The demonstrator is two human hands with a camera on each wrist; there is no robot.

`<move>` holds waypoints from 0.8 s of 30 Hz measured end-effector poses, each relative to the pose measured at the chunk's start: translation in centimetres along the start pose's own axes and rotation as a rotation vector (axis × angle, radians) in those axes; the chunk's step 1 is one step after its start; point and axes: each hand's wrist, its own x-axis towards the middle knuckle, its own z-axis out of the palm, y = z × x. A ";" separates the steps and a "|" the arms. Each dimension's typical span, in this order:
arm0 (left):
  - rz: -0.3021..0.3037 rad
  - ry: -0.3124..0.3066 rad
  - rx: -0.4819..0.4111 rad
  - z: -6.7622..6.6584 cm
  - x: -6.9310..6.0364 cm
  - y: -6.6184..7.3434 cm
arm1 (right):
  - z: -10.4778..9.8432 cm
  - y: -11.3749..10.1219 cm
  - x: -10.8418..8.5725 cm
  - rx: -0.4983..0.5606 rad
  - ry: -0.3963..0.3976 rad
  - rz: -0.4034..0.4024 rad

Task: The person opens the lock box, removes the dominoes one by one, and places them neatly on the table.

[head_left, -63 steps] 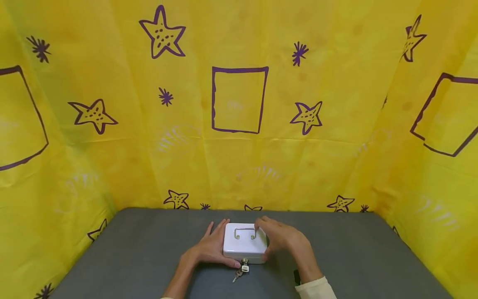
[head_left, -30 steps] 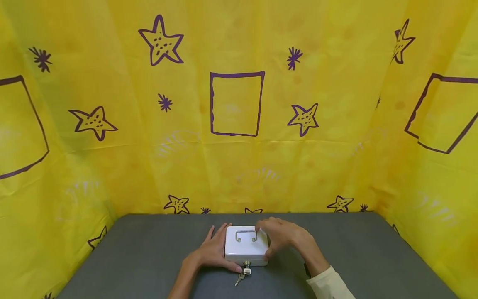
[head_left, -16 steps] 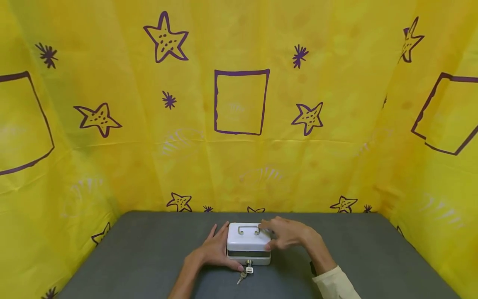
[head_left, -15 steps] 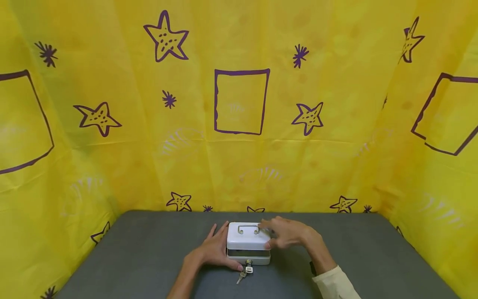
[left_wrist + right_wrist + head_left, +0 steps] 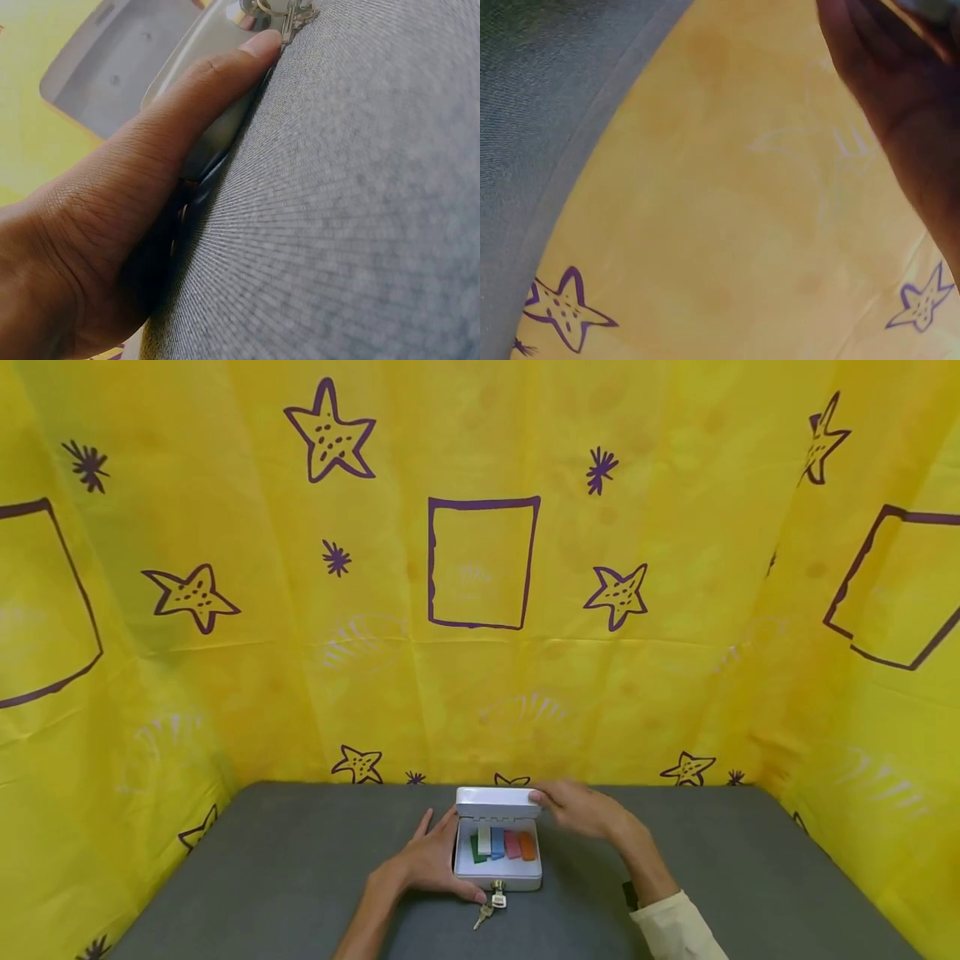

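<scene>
One white, rectangular metal box sits on the grey tabletop just right of the left hand, whose extended fingers rest along its side, thumb across its front beside the silver metal keys. The right hand pinches the raised white lid at its right end. Between both hands, inside, lie flat green, white, blue, pink and orange pieces.
</scene>
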 end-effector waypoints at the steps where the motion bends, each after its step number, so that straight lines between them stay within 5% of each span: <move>1: -0.005 -0.003 -0.001 0.0 0.0 0.0 | 0.2 0.0 0.2 -0.019 0.054 0.017; 5: -0.019 -0.015 -0.017 0.0 -0.1 0.2 | 1.2 -0.1 0.9 -0.064 0.234 0.100; 11: -0.018 -0.023 -0.022 0.0 -0.2 0.4 | 2.0 -0.5 1.5 0.029 0.352 0.202; 24: -0.019 -0.035 -0.006 0.0 -0.3 0.1 | 1.8 -0.9 1.2 0.248 0.326 0.246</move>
